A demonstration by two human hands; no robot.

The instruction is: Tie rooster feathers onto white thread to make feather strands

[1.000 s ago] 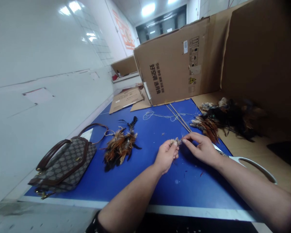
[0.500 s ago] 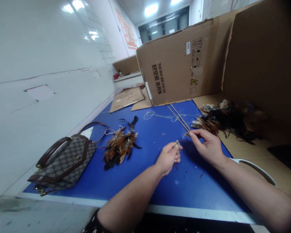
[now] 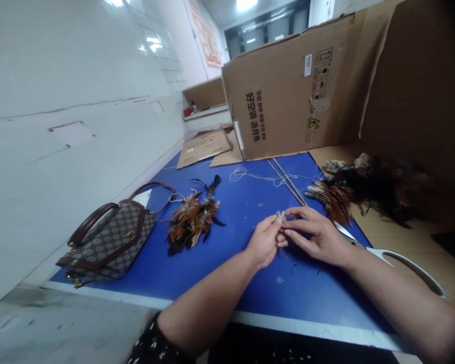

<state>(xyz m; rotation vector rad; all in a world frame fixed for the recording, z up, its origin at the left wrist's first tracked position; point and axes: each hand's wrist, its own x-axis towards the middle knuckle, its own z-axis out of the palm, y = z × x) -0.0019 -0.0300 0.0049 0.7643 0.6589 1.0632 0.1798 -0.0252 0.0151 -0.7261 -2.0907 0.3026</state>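
My left hand (image 3: 264,241) is closed on a small bunch of feathers (image 3: 278,217), whose pale quill ends stick up between thumb and fingers. A few thin dark tips hang below that hand. From the right, my right hand (image 3: 314,233) meets it, its fingertips converging on the same pale ends; just what they pinch is partly hidden. A loose heap of brown and black feathers (image 3: 193,220) lies on the blue mat (image 3: 227,278) left of my hands. Behind my right wrist lie scissors (image 3: 392,258) with white handles, partly covered by the forearm.
A patterned handbag (image 3: 109,237) with a brown handle stands at the left. Beyond my right hand is a large pile of dark feathers (image 3: 375,187). Loose white thread (image 3: 246,174) and two thin sticks (image 3: 288,182) lie toward the back, before a tall cardboard box (image 3: 280,111).
My right hand has come left, bringing its fingertips from a wisp held apart to the bunch in my left hand. More of the scissors shows. The view has shifted slightly.
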